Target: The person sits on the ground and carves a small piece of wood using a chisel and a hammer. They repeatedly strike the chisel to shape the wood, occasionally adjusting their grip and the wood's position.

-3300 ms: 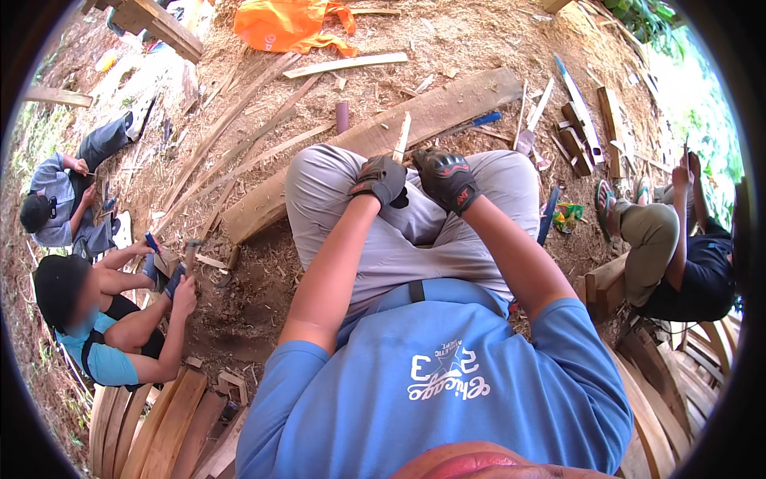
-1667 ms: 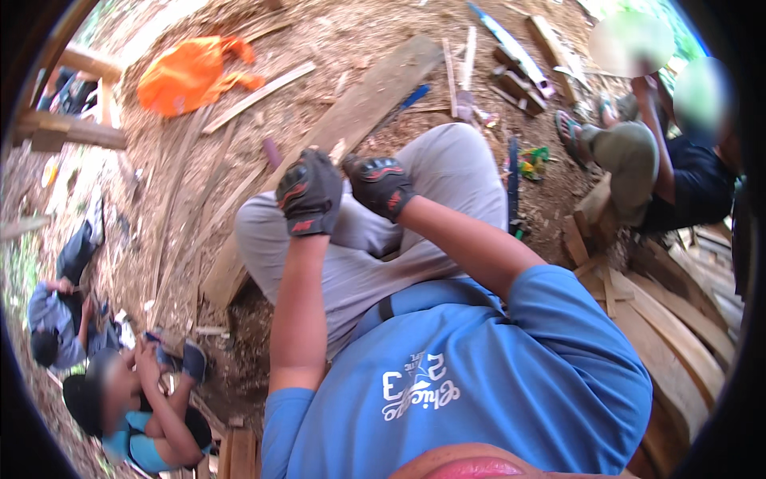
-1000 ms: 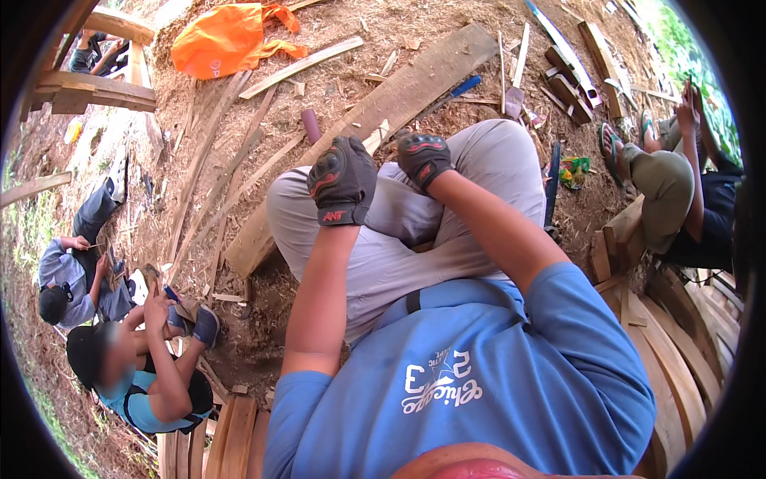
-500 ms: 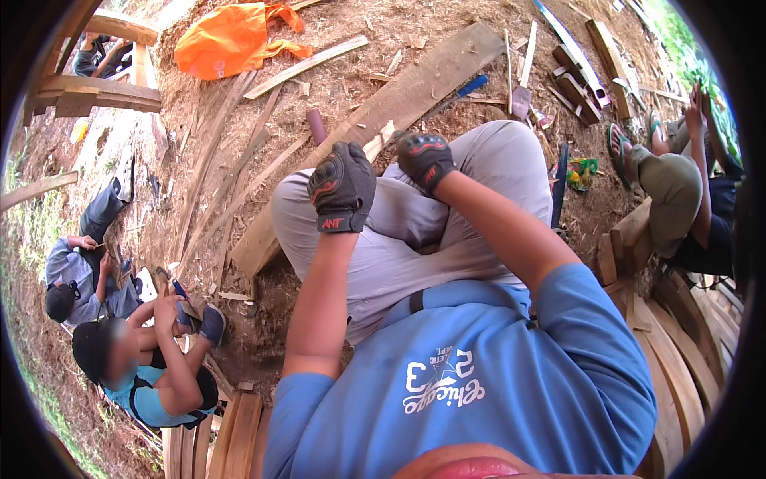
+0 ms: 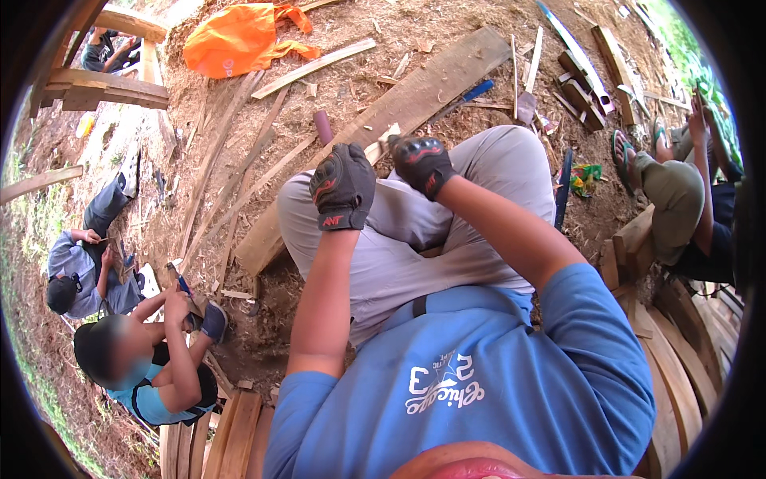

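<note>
A: Where's the stick (image 5: pixel 377 150)?
B: Between the hands, pointing away and rightward out of the left hand (image 5: pixel 343 188). Long axis roughly parallel to the plank (image 5: pixel 455 76) just beyond.
A: Grip?
B: Left looks clenched round its near end. Right hand (image 5: pixel 423 165) is curled, closer to the pale tip; can't tell if it grips, touches or clears.

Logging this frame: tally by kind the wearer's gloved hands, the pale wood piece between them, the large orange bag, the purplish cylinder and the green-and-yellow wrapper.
Gloved hands: 2 (left hand, right hand)
Pale wood piece: 1
Large orange bag: 1
Purplish cylinder: 1
Green-and-yellow wrapper: 1
Total: 6
</note>
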A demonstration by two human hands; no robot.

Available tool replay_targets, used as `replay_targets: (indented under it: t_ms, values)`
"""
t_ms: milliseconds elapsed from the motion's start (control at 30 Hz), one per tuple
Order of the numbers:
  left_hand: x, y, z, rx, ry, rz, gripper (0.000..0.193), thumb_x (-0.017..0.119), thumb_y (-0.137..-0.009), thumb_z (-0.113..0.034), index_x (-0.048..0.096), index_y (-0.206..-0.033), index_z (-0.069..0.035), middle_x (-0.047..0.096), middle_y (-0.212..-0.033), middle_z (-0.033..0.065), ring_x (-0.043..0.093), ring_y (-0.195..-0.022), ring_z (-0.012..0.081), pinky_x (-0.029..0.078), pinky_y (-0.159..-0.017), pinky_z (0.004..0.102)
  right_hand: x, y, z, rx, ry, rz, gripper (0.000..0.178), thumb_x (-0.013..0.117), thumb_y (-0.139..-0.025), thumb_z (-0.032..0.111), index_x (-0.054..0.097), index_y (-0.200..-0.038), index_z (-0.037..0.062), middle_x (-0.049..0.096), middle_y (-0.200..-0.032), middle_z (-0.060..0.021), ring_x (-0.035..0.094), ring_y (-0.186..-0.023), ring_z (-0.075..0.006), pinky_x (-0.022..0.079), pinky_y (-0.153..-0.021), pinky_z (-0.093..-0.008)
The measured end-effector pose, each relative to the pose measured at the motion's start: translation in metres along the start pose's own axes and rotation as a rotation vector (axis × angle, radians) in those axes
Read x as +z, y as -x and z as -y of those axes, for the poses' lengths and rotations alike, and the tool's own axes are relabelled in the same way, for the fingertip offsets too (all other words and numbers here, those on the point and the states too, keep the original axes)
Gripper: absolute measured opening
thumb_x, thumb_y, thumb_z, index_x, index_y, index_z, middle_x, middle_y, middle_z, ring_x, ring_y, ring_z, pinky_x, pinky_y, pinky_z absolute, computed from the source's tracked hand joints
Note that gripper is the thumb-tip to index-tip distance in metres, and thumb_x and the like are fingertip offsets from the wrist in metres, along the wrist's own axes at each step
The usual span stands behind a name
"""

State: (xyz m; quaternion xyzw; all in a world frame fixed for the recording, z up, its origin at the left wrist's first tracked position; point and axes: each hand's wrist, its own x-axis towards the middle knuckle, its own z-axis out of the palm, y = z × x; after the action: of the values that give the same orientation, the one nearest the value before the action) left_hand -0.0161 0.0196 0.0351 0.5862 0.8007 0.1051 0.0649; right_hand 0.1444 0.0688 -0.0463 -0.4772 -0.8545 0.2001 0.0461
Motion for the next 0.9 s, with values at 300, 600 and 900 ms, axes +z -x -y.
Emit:
replay_targets:
  t_ms: [300,600,900]
  values:
    - [-0.009,-0.02,-0.003,-0.02,0.006,0.155,0.041,0.046,-0.104,-0.035,0.07,-0.102,-0.002,0.073,-0.088,0.0227,0.071,-0.083,0.0442,0.055,-0.078,0.0567,0.016,-0.018,-0.044,0.129,0.17,0.132,0.02,0.055,-0.096,0.017,0.074,-0.1,0.0104,0.078,-0.099,-0.0135,0.077,-0.088,-0.0291,0.059,-0.07,-0.0428]
    - [-0.009,-0.008,-0.012,0.009,-0.015,0.039,0.037,0.049,-0.104,-0.032,0.064,-0.082,-0.006,0.069,-0.076,0.0211,0.07,-0.075,0.0418,0.055,-0.067,0.0542,0.027,-0.031,-0.069,0.226,0.168,0.224,0.024,0.056,-0.095,0.02,0.072,-0.106,0.0068,0.077,-0.096,-0.0156,0.076,-0.09,-0.0325,0.06,-0.077,-0.0444]
    - [-0.001,0.002,0.009,0.001,0.0,-0.002,0.034,0.051,-0.103,-0.032,0.065,-0.086,-0.006,0.069,-0.077,0.0217,0.07,-0.075,0.0423,0.055,-0.068,0.0544,0.015,-0.022,-0.035,0.157,0.112,0.148,0.024,0.051,-0.097,0.018,0.071,-0.103,0.0082,0.077,-0.099,-0.0153,0.076,-0.09,-0.0332,0.059,-0.075,-0.0459]
